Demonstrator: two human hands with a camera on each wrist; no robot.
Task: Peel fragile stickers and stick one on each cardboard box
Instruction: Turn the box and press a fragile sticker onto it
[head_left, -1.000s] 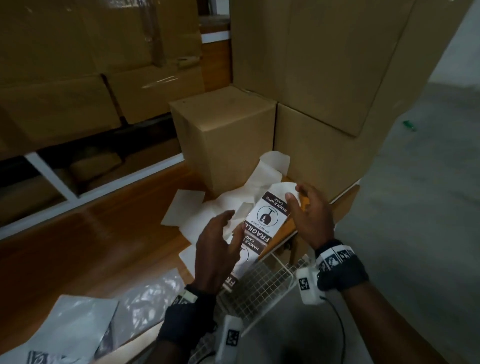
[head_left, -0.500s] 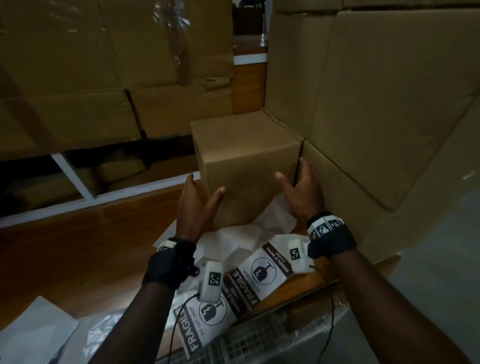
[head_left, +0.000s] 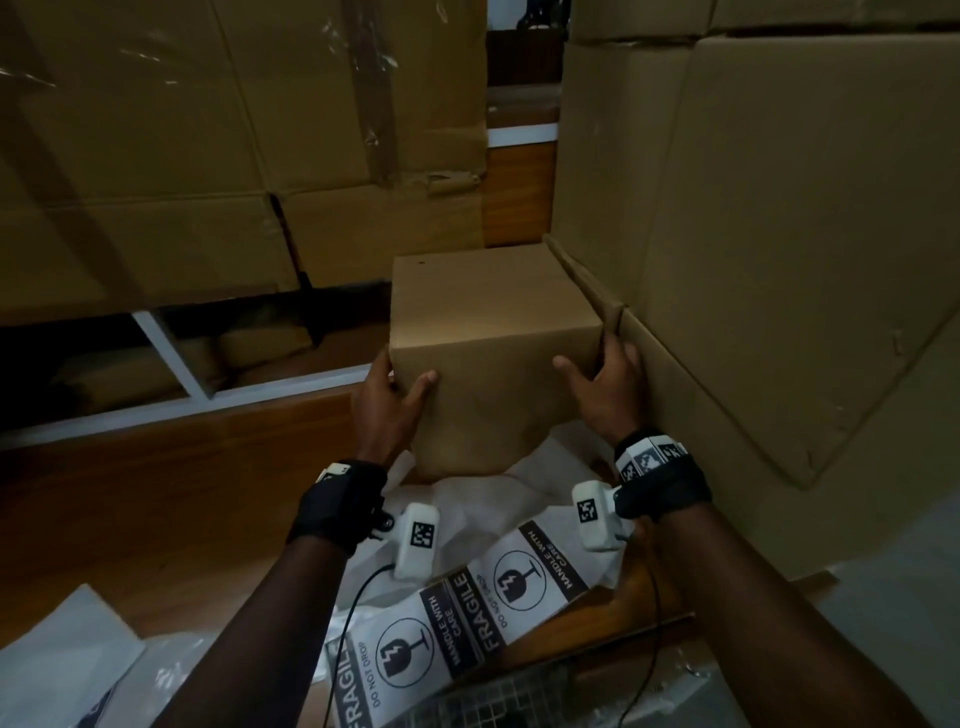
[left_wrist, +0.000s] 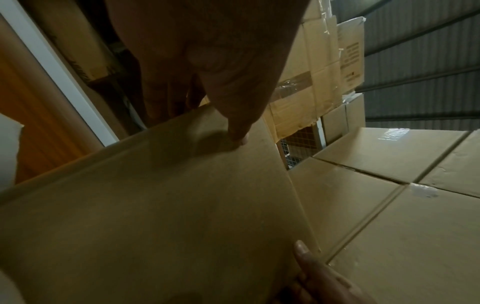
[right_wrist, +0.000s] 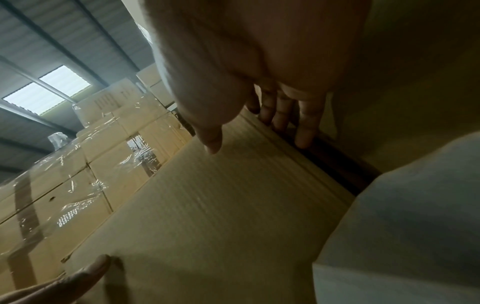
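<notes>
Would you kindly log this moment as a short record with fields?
Box in hand: small cardboard box, plain, no sticker on its visible faces
Left hand: grips the box's left front edge, thumb on the front face
Right hand: grips the right front edge, fingers in the gap beside the big carton
Stickers: strip of fragile stickers lying near the wrists, on white backing paper
Surface: wooden table
</notes>
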